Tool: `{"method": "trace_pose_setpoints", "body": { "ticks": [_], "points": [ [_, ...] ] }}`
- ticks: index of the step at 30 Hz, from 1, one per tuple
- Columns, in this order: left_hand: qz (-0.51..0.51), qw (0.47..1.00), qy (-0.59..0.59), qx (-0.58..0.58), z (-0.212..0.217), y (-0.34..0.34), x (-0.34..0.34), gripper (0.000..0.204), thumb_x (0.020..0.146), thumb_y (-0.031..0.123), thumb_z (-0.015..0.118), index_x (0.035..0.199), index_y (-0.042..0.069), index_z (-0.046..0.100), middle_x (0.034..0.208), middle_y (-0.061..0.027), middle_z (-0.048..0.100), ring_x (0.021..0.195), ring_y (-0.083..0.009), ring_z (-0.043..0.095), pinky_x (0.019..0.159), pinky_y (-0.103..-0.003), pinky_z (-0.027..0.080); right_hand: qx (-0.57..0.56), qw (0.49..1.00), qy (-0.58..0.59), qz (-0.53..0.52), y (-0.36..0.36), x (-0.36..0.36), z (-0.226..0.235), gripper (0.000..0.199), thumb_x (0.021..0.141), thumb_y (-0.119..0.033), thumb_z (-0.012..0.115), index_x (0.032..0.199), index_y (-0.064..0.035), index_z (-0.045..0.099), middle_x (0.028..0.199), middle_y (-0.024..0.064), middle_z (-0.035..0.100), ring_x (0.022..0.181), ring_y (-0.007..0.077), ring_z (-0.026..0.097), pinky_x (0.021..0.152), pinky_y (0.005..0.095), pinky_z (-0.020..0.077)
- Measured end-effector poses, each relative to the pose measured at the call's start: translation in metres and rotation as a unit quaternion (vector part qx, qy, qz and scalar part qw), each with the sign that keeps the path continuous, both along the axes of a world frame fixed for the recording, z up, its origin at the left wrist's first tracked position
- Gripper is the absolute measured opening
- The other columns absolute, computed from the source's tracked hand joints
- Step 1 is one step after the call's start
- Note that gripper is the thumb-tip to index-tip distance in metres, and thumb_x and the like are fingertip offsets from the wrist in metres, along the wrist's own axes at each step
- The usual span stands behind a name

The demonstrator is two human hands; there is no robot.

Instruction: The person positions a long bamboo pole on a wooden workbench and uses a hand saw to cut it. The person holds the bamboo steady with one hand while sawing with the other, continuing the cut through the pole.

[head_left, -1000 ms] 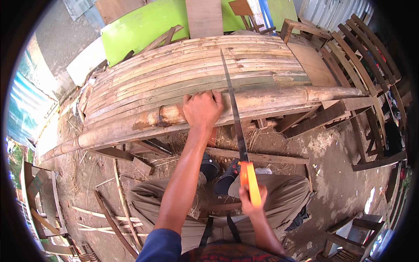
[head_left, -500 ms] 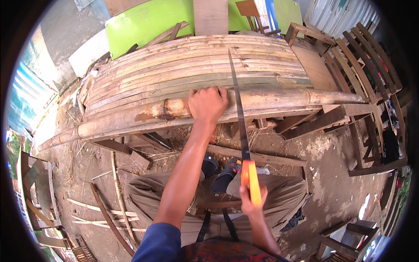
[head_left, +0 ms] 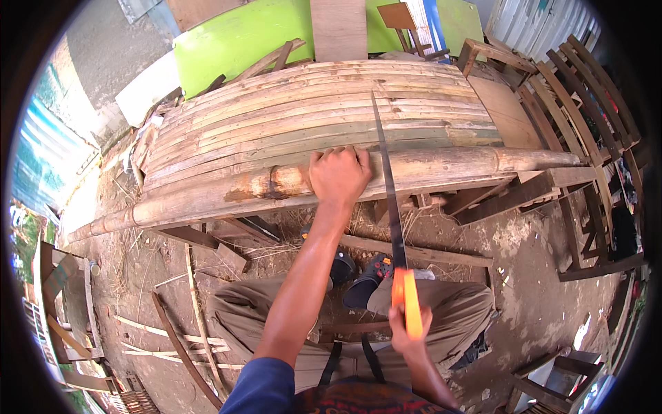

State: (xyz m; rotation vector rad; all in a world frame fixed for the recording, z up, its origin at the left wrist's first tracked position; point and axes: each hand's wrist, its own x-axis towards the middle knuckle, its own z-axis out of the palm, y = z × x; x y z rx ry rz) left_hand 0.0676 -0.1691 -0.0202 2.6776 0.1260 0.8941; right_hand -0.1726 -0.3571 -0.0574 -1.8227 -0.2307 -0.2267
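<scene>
A long bamboo pole [head_left: 441, 164] lies across the near edge of a bamboo-slat platform [head_left: 276, 117]. My left hand [head_left: 341, 176] is closed over the pole near its middle, right of a dark-stained joint. Low in front of my lap, my right hand [head_left: 414, 347] is wrapped round the orange handle of a handsaw [head_left: 393, 207]. Its dark, narrow blade points away from me and crosses the pole just right of my left hand, with the tip above the slats. Whether the teeth have cut into the bamboo cannot be made out.
Wooden frames [head_left: 552, 183] stand at the right, close to the pole's end. A timber bar [head_left: 427, 255] runs low beyond my knees. Thin bamboo strips [head_left: 169, 330] and a curved dark piece [head_left: 181, 341] lie on the ground at left. Green panels [head_left: 241, 45] lean behind the platform.
The saw and my right hand have come slightly toward me. My left hand keeps its place on the pole. The whole view has shifted a little.
</scene>
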Motion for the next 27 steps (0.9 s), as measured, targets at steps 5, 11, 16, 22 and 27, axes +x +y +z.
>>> {"method": "trace_pose_setpoints", "body": {
  "ticks": [5, 11, 16, 22, 27],
  "points": [
    [0.02, 0.998, 0.037, 0.038, 0.007, 0.0, 0.006, 0.039, 0.087, 0.028, 0.054, 0.062, 0.004, 0.07, 0.062, -0.0163, 0.068, 0.06, -0.0294, 0.068, 0.078, -0.042, 0.05, 0.23, 0.962, 0.144, -0.027, 0.036, 0.11, 0.032, 0.028, 0.09, -0.008, 0.068, 0.065, -0.0032, 0.054, 0.054, -0.0027, 0.048, 0.048, 0.0062, 0.041, 0.044, 0.0277, 0.0322],
    [0.009, 1.0, 0.025, 0.012, 0.009, -0.003, 0.003, 0.036, 0.087, 0.027, 0.054, 0.063, 0.005, 0.07, 0.063, -0.0155, 0.068, 0.061, -0.0276, 0.067, 0.075, -0.042, 0.049, 0.051, 0.998, 0.04, -0.006, -0.016, -0.038, -0.022, 0.02, 0.084, -0.006, 0.063, 0.066, -0.0033, 0.053, 0.053, 0.0041, 0.046, 0.045, 0.0186, 0.05, 0.046, 0.0303, 0.0395],
    [-0.008, 0.997, -0.077, 0.001, -0.006, -0.004, -0.01, 0.032, 0.086, 0.022, 0.056, 0.062, 0.005, 0.068, 0.067, -0.0123, 0.069, 0.064, -0.0267, 0.067, 0.072, -0.042, 0.046, 0.256, 0.947, 0.189, -0.044, 0.015, 0.059, 0.03, 0.026, 0.087, -0.011, 0.068, 0.066, -0.002, 0.056, 0.055, -0.0031, 0.05, 0.049, 0.0063, 0.042, 0.045, 0.0298, 0.0331],
    [-0.008, 0.999, -0.041, 0.024, 0.0, 0.001, -0.002, 0.031, 0.086, 0.021, 0.057, 0.06, 0.006, 0.066, 0.066, -0.0113, 0.069, 0.063, -0.0264, 0.067, 0.07, -0.041, 0.045, 0.206, 0.966, 0.154, -0.036, 0.03, 0.074, 0.032, 0.027, 0.089, -0.008, 0.068, 0.065, -0.0025, 0.055, 0.053, -0.0035, 0.048, 0.048, 0.0058, 0.044, 0.044, 0.0288, 0.0328],
    [-0.005, 0.999, -0.046, 0.001, -0.003, -0.007, -0.004, 0.03, 0.088, 0.022, 0.057, 0.067, 0.005, 0.069, 0.067, -0.0112, 0.069, 0.065, -0.027, 0.067, 0.073, -0.041, 0.046, 0.141, 0.987, 0.081, -0.012, -0.021, -0.037, 0.001, 0.016, 0.09, -0.005, 0.063, 0.076, 0.0, 0.057, 0.06, 0.0002, 0.054, 0.05, 0.011, 0.053, 0.047, 0.0267, 0.0408]
  ]
}}
